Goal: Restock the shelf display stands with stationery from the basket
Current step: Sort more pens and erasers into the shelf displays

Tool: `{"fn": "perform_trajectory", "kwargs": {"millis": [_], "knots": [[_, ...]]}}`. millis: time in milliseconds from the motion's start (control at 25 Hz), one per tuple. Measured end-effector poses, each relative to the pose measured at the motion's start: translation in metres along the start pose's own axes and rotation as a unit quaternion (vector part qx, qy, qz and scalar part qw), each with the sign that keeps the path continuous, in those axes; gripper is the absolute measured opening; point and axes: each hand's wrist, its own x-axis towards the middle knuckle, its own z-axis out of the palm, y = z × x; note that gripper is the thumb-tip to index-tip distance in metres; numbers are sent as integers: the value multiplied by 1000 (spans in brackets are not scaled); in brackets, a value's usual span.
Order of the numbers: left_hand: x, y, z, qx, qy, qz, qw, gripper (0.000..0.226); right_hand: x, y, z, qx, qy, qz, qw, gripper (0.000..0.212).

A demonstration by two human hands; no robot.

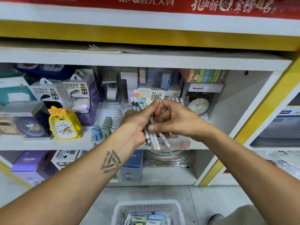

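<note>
I see the left hand (137,123) gripping a bundle of pens (149,125), fingers curled around the shafts and thumb laid along them. The bundle is tilted, caps up-left, tail ends down-right, protruding below the palm. The right hand (174,120) meets the bundle from the right: thumb and forefinger pinch individual shafts, the remaining fingers curled behind.

Both hands are raised in front of the middle shelf (48,144), just before the clear display stand (107,127) with its tiered rows of small items. The pen tails hang over the shelf's front edge. A carded pencil display (150,95) stands directly behind the cap ends.

To the left, a yellow duck clock (65,124) sits near the shelf edge, well apart from the hands. To the right, the white side panel (243,101) leaves open space beside a round clock (198,105).

The basket (147,207) rests on the floor below, holding packaged stationery.
</note>
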Motion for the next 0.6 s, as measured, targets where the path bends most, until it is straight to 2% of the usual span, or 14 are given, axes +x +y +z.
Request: {"fn": "perform_trajectory", "kwargs": {"millis": [160,280,360,520,600], "knots": [[-2,4,-2,0,-1,2,1000,42,3,-2,0,52,33,-1,998,40],[2,4,-6,-6,-22,-12,1000,37,0,0,-13,80,73,6,994,78],[4,3,-6,-5,-42,-26,999,27,-4,0,-22,72,91,-5,993,88],[4,0,-3,-6,-79,-50,996,27,-9,0,-35,20,141,-15,990,78],[3,-1,0,-13,-96,-67,993,31,-8,2,-41,-18,205,-16,979,60]]}}
